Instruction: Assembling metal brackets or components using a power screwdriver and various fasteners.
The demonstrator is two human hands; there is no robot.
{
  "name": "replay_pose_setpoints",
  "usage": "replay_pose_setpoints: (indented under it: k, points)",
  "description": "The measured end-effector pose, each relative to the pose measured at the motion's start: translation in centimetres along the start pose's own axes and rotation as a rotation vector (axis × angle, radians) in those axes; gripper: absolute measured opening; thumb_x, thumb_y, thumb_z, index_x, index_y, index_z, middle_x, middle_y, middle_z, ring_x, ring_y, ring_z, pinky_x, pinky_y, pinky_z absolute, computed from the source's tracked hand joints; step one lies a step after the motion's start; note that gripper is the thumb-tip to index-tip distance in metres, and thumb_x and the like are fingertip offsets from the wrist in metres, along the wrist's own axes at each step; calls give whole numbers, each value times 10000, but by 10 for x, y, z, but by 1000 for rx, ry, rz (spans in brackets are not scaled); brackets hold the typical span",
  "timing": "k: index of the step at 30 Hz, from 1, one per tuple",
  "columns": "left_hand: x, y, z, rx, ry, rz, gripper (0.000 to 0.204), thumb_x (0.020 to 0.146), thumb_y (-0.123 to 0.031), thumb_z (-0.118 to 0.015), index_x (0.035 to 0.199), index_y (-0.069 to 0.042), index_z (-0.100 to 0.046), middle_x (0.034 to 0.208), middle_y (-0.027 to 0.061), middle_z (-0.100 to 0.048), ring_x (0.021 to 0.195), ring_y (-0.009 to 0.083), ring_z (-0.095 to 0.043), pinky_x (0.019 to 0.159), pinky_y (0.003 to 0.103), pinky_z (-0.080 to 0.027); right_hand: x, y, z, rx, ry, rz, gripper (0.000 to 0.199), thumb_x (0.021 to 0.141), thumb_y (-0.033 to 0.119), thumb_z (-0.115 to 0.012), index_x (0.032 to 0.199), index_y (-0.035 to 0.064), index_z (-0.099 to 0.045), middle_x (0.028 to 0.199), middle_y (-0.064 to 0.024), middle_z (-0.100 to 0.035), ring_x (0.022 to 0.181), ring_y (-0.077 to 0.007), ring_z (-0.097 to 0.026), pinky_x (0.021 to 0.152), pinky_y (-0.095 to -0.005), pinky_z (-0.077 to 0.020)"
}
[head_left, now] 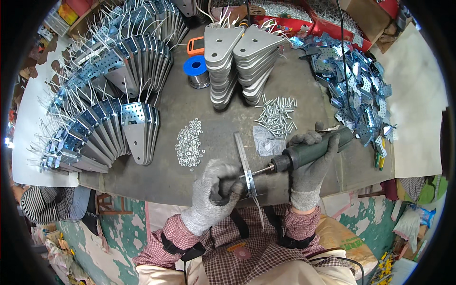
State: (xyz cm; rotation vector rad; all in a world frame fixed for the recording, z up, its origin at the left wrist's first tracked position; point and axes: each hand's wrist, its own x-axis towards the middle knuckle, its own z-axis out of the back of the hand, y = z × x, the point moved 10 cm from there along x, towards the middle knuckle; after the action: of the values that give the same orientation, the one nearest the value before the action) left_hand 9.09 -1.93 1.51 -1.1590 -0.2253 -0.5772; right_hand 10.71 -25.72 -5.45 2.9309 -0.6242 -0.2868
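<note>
Many grey metal plates (137,135) seem fitted; stacks (222,71) beside blue-flanged spool (195,73) remain. One plate (242,156) is gripped by left hand (214,191), green driver (306,153) by right hand (311,176).

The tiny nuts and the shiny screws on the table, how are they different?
The nuts are small rings with holes, while the screws are thin rods. The nuts lie nearer the left hand; the screws lie nearer the right hand. The nuts make a longish patch, while the screws make a criss-cross heap. Both are silvery and lie loose on the table.
</note>
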Motion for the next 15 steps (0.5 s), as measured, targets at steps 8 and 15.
replay_pose_setpoints:
  k: [8,15]
  points:
    - [10,-17,-8,383,293,-179,336,795,-60,-757,1123,-66,-682,1120,140,-683,1009,342,-683,849,435,-554,2,1,4,3,-8,14,430,987,384,-677,1201,30,-561,809,-28,-571,771,-164,-562,834,-339,-512]
    - [15,-19,-9,464,401,-178,300,835,-136,-733,1122,-63,-684,1135,129,-684,1015,336,-683,860,444,-550,1,2,4,-27,-8,20,393,989,383,-668,1173,51,-569,838,-12,-581,785,-156,-592,866,-394,-520]
